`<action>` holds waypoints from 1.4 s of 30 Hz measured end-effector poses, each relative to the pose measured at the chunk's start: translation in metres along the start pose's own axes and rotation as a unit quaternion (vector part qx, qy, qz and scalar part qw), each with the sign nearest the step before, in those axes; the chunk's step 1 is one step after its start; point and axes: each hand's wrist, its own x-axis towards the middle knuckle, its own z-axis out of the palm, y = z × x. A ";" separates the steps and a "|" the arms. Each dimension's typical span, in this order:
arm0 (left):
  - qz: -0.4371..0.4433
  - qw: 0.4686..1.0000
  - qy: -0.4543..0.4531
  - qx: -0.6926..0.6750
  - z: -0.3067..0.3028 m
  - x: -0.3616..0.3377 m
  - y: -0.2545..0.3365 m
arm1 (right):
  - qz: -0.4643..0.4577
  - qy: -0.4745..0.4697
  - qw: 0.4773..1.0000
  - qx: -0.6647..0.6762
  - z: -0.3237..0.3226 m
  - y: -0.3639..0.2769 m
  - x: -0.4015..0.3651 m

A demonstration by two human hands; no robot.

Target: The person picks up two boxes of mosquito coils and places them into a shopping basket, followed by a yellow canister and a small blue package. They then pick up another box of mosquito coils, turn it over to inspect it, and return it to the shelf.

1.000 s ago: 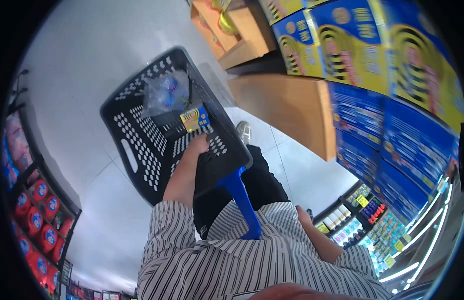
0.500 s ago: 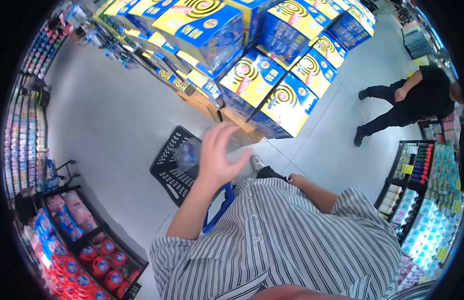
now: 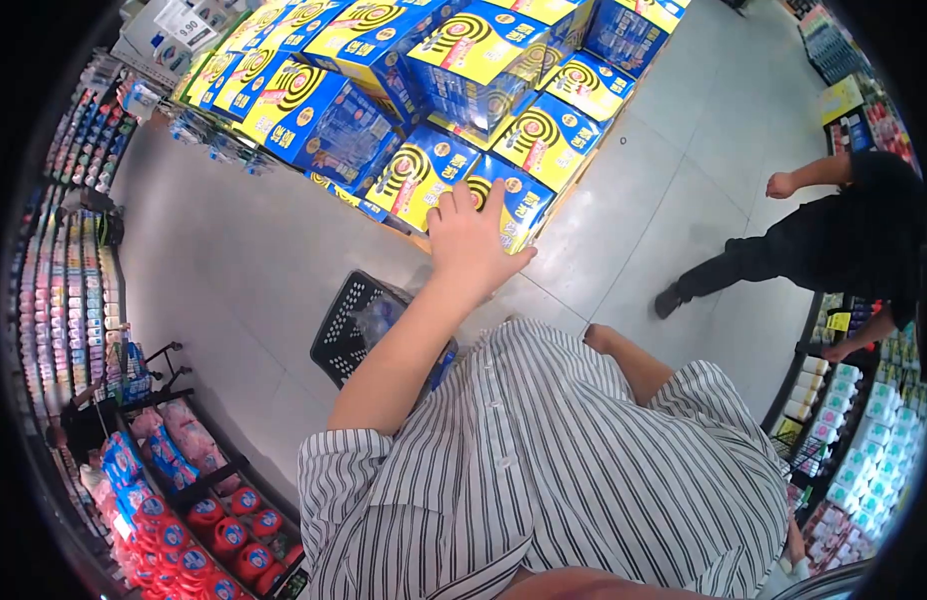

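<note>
My left hand (image 3: 474, 235) reaches over the near corner of a display stack, its fingers spread on top of a blue and yellow mosquito coil box (image 3: 524, 195) with a black spiral print. More boxes of the same kind (image 3: 414, 180) sit right beside and behind it. Under my left forearm is a dark shopping basket (image 3: 334, 335) with a clear plastic-wrapped item (image 3: 377, 318) in it. A bit of blue handle shows near that forearm. My right hand (image 3: 598, 338) hangs low at my side, partly behind my striped shirt, and its fingers are mostly hidden.
To the right a person in dark clothes (image 3: 834, 230) stands in the aisle near shelves of bottles and packs (image 3: 854, 450). Red containers (image 3: 229, 535) fill a rack at lower left. Shelves of small goods (image 3: 79, 300) line the left side.
My left hand has gone from the air above the basket forward onto the nearest box. The stack sits differently in view as my head turned. The person on the right has changed stance.
</note>
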 end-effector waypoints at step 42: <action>-0.432 0.899 0.022 -0.068 0.057 -0.290 -0.112 | -0.410 0.299 0.768 -0.391 -0.523 -0.319 -0.202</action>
